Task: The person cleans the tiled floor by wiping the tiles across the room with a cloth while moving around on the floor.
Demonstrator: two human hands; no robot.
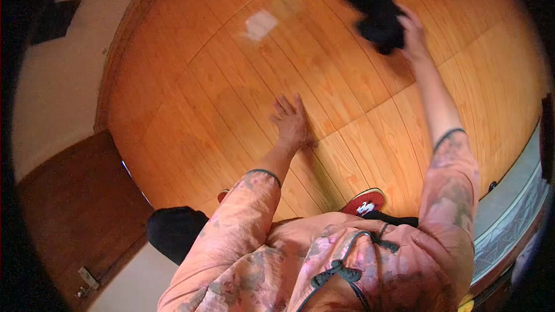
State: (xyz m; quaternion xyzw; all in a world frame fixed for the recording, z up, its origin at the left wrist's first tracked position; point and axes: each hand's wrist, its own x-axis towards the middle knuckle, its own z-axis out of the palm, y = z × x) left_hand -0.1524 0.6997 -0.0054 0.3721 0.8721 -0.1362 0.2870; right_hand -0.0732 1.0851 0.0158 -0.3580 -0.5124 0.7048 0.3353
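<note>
My right hand (413, 34) is closed on the edge of a dark black, soft-looking bundle (376, 14), perhaps cloth. It is stretched far out over the wooden floor (231, 92), and the bundle's outline is smeared by motion. Whether the bundle touches the boards I cannot tell. My left hand (292, 122) holds nothing. Its fingers are spread, and it hovers over or rests on the floorboards near the middle of the view.
A brown wooden door (75, 214) with a metal latch stands at the lower left. Pale wall (63, 86) runs along the left. A red shoe (367, 201) shows below my body. At the right lies a grey edge with a clear plastic-looking sheet (509, 222).
</note>
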